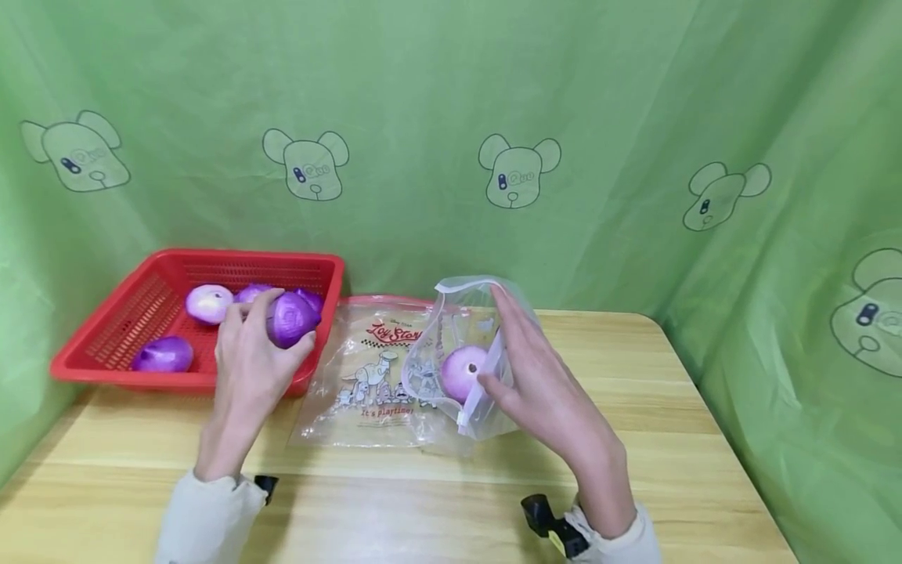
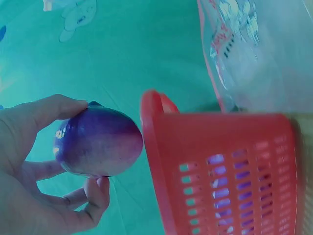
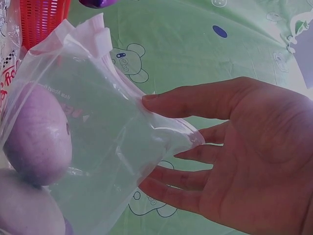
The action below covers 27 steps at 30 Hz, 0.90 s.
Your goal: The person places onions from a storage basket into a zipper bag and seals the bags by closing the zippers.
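Observation:
My left hand (image 1: 255,352) grips a purple onion (image 1: 292,319) between thumb and fingers, over the right end of a red plastic basket (image 1: 338,274). In the left wrist view the onion (image 2: 100,141) is above the basket's rim (image 2: 151,127). More onions lie in the basket, a pale one (image 1: 209,303) and a darker purple one (image 1: 163,355) among them. My right hand (image 1: 539,376) pinches the edge of a clear zip bag (image 3: 117,132), whose mouth gapes. Two onions show through its film in the right wrist view, the upper one (image 3: 41,134) pale purple.
Beneath and left of the zip bag, a flat clear bag (image 1: 327,415) with red print and cartoon figures lies on the wooden table (image 1: 395,501). A green curtain (image 1: 423,94) with bear-like faces rises behind the table and along its right side.

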Tool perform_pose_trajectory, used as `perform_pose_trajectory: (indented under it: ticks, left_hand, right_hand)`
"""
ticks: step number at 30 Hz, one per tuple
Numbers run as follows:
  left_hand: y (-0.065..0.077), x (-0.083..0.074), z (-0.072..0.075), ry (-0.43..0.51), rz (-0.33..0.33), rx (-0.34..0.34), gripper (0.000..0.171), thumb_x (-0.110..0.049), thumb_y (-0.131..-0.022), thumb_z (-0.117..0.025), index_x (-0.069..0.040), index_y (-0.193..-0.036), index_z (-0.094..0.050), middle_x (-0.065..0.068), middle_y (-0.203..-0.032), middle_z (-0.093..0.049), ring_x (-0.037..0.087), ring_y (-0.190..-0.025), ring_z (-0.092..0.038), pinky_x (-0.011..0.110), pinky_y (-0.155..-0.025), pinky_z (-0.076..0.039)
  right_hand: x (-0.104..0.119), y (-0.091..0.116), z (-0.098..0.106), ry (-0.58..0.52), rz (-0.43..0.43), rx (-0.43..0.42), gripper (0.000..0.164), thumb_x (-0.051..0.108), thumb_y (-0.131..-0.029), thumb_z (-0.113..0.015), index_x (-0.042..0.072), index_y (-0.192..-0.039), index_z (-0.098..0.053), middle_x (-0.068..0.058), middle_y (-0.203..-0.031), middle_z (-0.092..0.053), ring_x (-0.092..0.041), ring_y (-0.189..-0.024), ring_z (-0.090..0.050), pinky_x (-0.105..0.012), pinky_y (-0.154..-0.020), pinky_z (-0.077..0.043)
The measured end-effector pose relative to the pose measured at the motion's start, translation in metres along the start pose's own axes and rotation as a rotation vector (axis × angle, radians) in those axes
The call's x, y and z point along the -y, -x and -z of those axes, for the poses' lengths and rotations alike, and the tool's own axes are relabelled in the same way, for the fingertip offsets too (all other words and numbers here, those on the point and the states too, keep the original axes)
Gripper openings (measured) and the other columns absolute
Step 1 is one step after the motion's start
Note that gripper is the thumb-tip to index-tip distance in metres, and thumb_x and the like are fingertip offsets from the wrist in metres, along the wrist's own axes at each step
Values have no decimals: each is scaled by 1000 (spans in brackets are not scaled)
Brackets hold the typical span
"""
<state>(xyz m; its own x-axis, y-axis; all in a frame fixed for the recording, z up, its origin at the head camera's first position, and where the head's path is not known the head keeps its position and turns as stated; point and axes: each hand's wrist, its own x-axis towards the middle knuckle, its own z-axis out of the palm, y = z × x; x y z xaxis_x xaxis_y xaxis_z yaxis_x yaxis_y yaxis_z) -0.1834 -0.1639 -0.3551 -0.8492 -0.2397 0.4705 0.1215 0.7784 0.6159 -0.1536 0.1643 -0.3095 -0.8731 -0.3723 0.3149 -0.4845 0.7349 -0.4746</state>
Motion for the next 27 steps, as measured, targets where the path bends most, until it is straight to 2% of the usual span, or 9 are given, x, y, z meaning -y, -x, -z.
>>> perform_pose_trajectory:
  ticks: [14,18,22,27]
  left_hand:
    - [13,-28,-8,102,-151,29,67,-16,-74,-86,-11,-135,-59,24,-121,-52,40,-107,-52,59,-85,-47]
    - [17,-38,-9,154,-216,-30,69,-21,-73,-87,-13,-136,-60,21,-120,-54,34,-110,-53,52,-84,-50]
    - [22,-48,-8,234,-322,-100,72,-21,-72,-89,-14,-137,-60,18,-117,-55,28,-109,-53,44,-83,-52]
    - [29,-59,-10,265,-440,-121,72,-21,-71,-90,-13,-137,-61,17,-116,-58,26,-105,-56,43,-82,-54]
  right_hand:
    - [1,-1,-1,2,-7,6,109,5,-83,-77,18,-161,-3,-5,-166,-6,-27,-152,-13,-51,-118,-22]
    - [1,0,-1,4,-9,6,109,5,-83,-77,18,-161,-3,-5,-166,-8,-27,-151,-14,-52,-118,-23]
    - [2,0,-2,2,-6,6,109,5,-82,-78,18,-161,-3,-5,-166,-8,-27,-151,-14,-52,-118,-23]
    - [4,0,-2,1,-3,13,108,6,-83,-77,18,-161,-2,-5,-166,-7,-27,-151,-14,-51,-119,-21]
